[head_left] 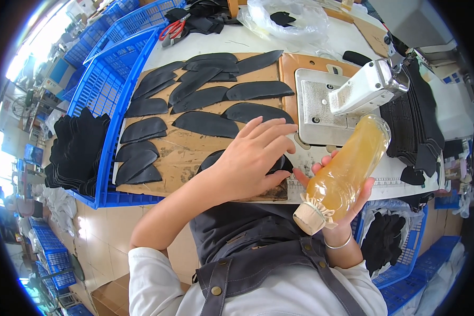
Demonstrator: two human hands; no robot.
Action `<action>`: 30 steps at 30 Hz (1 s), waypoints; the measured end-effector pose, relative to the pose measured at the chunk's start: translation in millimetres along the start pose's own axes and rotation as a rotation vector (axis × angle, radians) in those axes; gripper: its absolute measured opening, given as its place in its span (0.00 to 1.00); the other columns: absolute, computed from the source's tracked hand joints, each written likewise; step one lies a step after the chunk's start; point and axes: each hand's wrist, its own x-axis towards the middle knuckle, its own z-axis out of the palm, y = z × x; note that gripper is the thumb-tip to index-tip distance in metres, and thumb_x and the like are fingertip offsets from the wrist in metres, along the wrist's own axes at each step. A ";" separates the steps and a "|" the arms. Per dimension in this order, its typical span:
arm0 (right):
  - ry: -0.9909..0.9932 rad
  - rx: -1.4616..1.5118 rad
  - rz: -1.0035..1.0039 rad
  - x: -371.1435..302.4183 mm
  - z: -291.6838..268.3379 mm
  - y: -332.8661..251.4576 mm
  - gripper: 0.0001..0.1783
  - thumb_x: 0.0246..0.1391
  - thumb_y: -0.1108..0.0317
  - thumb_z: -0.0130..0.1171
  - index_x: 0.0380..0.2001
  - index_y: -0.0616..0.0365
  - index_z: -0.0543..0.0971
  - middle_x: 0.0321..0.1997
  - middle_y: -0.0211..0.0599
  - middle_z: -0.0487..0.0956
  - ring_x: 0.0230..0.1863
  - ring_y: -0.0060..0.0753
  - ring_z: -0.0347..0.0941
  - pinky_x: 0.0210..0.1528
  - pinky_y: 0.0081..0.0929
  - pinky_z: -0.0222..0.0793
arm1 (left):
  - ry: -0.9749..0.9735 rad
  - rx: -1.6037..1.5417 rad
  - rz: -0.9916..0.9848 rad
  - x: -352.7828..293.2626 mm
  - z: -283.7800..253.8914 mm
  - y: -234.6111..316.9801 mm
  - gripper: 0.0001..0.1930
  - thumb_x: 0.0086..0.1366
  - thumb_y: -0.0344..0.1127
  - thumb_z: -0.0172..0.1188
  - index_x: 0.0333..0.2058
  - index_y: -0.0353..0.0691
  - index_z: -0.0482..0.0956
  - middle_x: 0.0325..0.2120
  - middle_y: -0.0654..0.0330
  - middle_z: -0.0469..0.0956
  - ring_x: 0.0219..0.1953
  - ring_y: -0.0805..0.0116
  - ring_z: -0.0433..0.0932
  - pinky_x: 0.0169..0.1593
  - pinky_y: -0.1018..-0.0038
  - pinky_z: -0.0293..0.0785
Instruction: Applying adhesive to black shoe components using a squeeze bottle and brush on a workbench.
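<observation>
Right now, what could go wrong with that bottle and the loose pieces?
Leak: the right hand holds the bottle of yellowish liquid with its cap end nearer the apron; a poor seal might drip there.
Knock: the other end appears close to the white machine and might bump it.
Shift: the left hand is over loose black pieces and could nudge them.
</observation>
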 end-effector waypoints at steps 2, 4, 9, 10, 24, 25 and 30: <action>-0.015 0.024 0.002 1.2 0.4 0.5 0.42 0.49 0.32 0.48 0.56 0.52 0.61 0.53 0.42 0.69 0.55 0.42 0.67 0.64 0.57 0.49 | 0.021 0.017 -0.021 -2.0 -0.4 -1.5 0.12 0.50 0.35 0.65 0.28 0.41 0.71 0.55 0.55 0.66 0.60 0.54 0.60 0.62 0.54 0.53; -0.006 0.022 0.002 2.1 0.6 1.3 0.42 0.49 0.32 0.48 0.56 0.53 0.61 0.54 0.43 0.69 0.55 0.42 0.67 0.64 0.57 0.50 | 0.042 0.034 -0.040 -3.4 -1.1 -3.5 0.12 0.50 0.36 0.66 0.28 0.41 0.71 0.55 0.55 0.65 0.61 0.53 0.60 0.62 0.55 0.54; 0.018 -0.002 0.008 4.8 2.1 4.6 0.42 0.50 0.32 0.47 0.57 0.54 0.61 0.54 0.42 0.69 0.55 0.43 0.67 0.63 0.58 0.50 | 0.062 -0.005 -0.059 -7.0 -2.9 -4.6 0.11 0.49 0.32 0.66 0.25 0.40 0.71 0.55 0.53 0.66 0.61 0.50 0.58 0.61 0.58 0.56; 0.022 -0.011 0.014 5.9 3.0 5.5 0.41 0.50 0.33 0.47 0.57 0.54 0.61 0.54 0.42 0.69 0.55 0.42 0.67 0.63 0.58 0.50 | 0.066 -0.001 -0.064 -9.5 -4.7 -4.1 0.11 0.49 0.32 0.66 0.25 0.40 0.71 0.55 0.53 0.66 0.61 0.50 0.58 0.61 0.58 0.56; 0.112 -0.129 0.029 9.7 11.5 0.3 0.39 0.51 0.32 0.44 0.53 0.53 0.63 0.49 0.38 0.68 0.51 0.37 0.67 0.59 0.58 0.55 | 0.719 -0.096 -0.591 -91.4 -180.3 -15.6 0.07 0.53 0.35 0.60 0.23 0.39 0.74 0.51 0.50 0.72 0.55 0.62 0.67 0.60 0.67 0.55; 0.112 -0.135 0.020 9.9 10.8 0.1 0.38 0.52 0.32 0.44 0.53 0.53 0.63 0.49 0.38 0.68 0.51 0.37 0.67 0.60 0.59 0.55 | 0.721 -0.095 -0.591 -85.3 -178.8 -21.2 0.07 0.53 0.35 0.60 0.23 0.39 0.74 0.51 0.50 0.72 0.55 0.62 0.67 0.60 0.67 0.55; 0.099 -0.085 0.029 12.1 12.9 1.7 0.38 0.52 0.33 0.43 0.53 0.54 0.64 0.50 0.38 0.68 0.51 0.37 0.68 0.59 0.60 0.55 | 0.549 0.468 -0.432 -47.1 -144.3 -54.9 0.08 0.49 0.35 0.61 0.22 0.36 0.76 0.47 0.44 0.72 0.54 0.51 0.67 0.58 0.64 0.59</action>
